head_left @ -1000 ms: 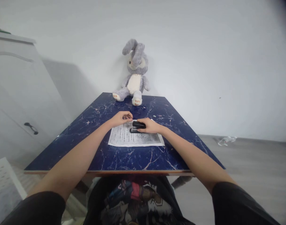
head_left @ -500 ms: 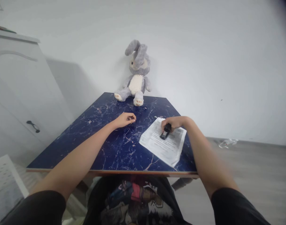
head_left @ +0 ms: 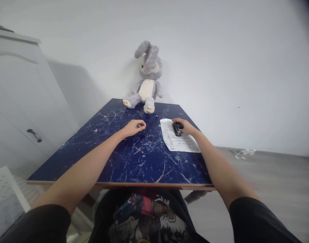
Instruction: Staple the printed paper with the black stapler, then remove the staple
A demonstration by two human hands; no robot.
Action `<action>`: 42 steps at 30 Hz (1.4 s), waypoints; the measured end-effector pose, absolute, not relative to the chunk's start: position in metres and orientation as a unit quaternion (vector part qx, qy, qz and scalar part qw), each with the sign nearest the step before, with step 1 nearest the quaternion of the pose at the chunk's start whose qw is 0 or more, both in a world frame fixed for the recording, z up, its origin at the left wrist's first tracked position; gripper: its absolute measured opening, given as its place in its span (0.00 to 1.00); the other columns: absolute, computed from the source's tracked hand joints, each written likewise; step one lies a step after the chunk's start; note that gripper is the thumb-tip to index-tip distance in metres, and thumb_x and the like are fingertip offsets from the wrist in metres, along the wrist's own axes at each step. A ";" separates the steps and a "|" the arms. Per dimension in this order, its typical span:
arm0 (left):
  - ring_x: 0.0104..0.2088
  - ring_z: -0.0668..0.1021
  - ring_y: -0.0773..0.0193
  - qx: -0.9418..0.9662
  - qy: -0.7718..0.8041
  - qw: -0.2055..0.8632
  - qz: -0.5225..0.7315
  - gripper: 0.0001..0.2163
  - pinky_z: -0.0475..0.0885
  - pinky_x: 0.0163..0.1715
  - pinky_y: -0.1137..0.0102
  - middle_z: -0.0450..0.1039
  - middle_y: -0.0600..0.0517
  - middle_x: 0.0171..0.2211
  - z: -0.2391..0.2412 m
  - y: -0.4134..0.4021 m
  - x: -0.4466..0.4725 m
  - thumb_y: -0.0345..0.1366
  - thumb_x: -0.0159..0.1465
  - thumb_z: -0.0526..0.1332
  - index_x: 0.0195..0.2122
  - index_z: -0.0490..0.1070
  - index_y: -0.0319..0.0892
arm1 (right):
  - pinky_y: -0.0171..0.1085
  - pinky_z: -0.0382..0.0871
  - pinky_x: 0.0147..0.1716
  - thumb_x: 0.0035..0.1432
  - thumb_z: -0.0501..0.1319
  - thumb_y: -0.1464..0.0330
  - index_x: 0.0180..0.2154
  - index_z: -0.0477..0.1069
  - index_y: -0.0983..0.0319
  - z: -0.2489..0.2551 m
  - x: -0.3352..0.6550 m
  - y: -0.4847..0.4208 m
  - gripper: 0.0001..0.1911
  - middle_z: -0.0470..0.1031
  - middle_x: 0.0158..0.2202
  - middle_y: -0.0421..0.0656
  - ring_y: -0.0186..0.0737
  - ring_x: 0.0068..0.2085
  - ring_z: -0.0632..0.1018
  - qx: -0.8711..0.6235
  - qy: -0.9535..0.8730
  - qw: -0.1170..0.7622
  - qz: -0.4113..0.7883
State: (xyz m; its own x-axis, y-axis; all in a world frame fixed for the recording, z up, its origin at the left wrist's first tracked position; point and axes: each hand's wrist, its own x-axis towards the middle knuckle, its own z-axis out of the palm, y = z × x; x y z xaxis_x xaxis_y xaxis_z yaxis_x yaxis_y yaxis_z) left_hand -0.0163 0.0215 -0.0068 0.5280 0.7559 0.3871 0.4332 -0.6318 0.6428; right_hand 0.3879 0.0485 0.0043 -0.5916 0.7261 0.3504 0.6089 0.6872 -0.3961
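My right hand (head_left: 184,126) is closed on a black stapler (head_left: 177,129), which rests on a sheet of printed paper (head_left: 181,145). The paper lies at an angle on the right side of the dark blue marbled table (head_left: 134,165), its right part partly hidden under my hand and forearm. My left hand (head_left: 134,128) lies on the table left of the paper, apart from it. Its fingers are loosely curled with the thumb close to them, and nothing shows in them.
A grey plush rabbit (head_left: 147,79) sits at the table's back edge against the white wall. To the left stands a white cabinet (head_left: 15,94) with a dark handle. A crumpled clear wrapper (head_left: 245,154) lies on the floor at the right.
My right hand has moved away from me with the stapler. The paper has slid toward the back of the table and turned. My left hand has stayed about where it was.
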 end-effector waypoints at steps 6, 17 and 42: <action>0.28 0.79 0.64 0.801 0.379 0.219 0.408 0.10 0.73 0.34 0.70 0.77 0.52 0.31 -0.001 0.021 -0.016 0.41 0.65 0.61 0.39 0.76 0.41 | 0.48 0.67 0.58 0.39 0.55 0.73 0.49 0.72 0.63 -0.004 0.313 0.046 0.30 0.77 0.53 0.51 0.51 0.54 0.77 -0.334 -0.882 0.295 0.152; 0.35 0.79 0.60 0.735 0.498 0.097 0.451 0.08 0.74 0.43 0.66 0.80 0.49 0.36 0.001 0.033 -0.033 0.32 0.64 0.57 0.38 0.77 0.42 | 0.41 0.67 0.52 0.46 0.56 0.79 0.49 0.71 0.61 -0.003 0.240 0.035 0.26 0.75 0.50 0.50 0.47 0.49 0.76 -0.332 -0.902 0.261 0.091; 0.53 0.78 0.51 0.747 0.625 -0.097 0.206 0.17 0.71 0.57 0.60 0.79 0.41 0.48 0.008 0.024 -0.041 0.25 0.66 0.55 0.48 0.81 0.42 | 0.37 0.66 0.37 0.60 0.68 0.53 0.46 0.76 0.62 0.025 0.272 -0.005 0.21 0.80 0.40 0.46 0.43 0.37 0.77 -0.283 -0.931 0.159 0.168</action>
